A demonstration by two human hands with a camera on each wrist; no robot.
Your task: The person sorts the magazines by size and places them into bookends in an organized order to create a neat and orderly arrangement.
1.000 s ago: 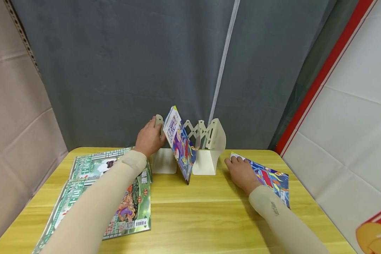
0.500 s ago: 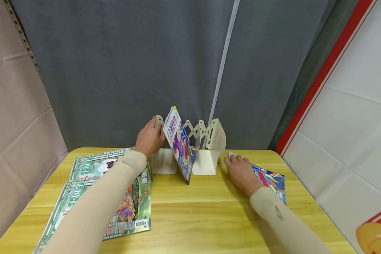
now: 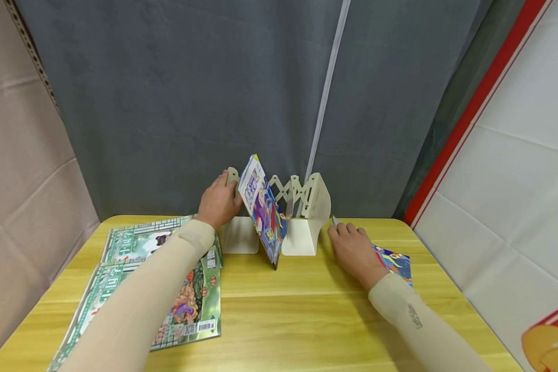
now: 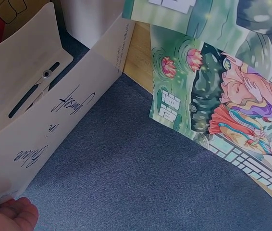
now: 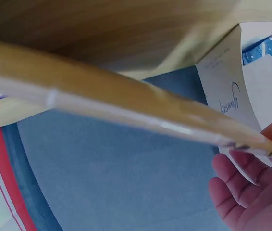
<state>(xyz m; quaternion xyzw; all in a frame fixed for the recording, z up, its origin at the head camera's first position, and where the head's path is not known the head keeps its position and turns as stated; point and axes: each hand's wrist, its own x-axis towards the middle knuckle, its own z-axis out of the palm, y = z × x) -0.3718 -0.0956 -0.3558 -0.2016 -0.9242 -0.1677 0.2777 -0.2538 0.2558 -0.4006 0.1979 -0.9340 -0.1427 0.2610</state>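
Left hand (image 3: pixel 220 201) holds the white rack (image 3: pixel 299 237), right hand (image 3: pixel 353 253) pinches a magazine (image 3: pixel 398 264) near the tabletop's (image 3: pixel 307 320) back right corner — a firm pinch and steady rack should serve well.

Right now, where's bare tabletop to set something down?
Widest: front middle of the table, between the green magazines and right sleeve, in front of the rack. Smaller: strip between the right hand with its blue magazine and the right edge. Crowded: left side, green magazines; back centre, rack, leaning magazine, left hand.
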